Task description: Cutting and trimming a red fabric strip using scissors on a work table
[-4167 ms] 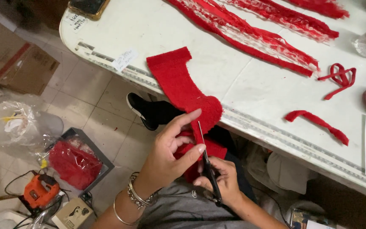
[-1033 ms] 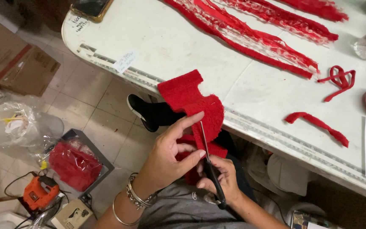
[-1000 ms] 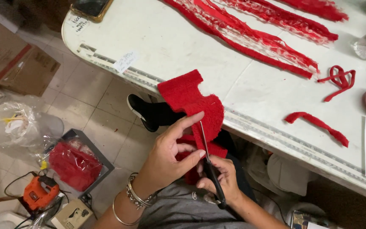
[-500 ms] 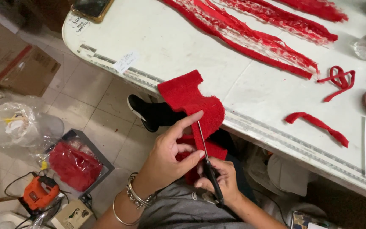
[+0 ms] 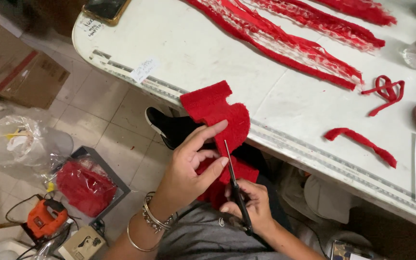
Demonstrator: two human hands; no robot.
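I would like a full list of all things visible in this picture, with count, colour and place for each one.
red felt piece: 1, red, at the table edge, held by the left hand
scissors: 1, dark, in the right hand, blades at the felt
table: 1, white, top of view
long fabric strips: several, red and white, across the table
short red strips: 2, red, table right side
phone: 1, dark, table corner
cardboard box: 1, brown, floor left
plastic bags: 2, one clear, one with red contents, floor
power tool: 1, orange, floor
left hand: 1, bracelets at wrist
right hand: 1, below the felt
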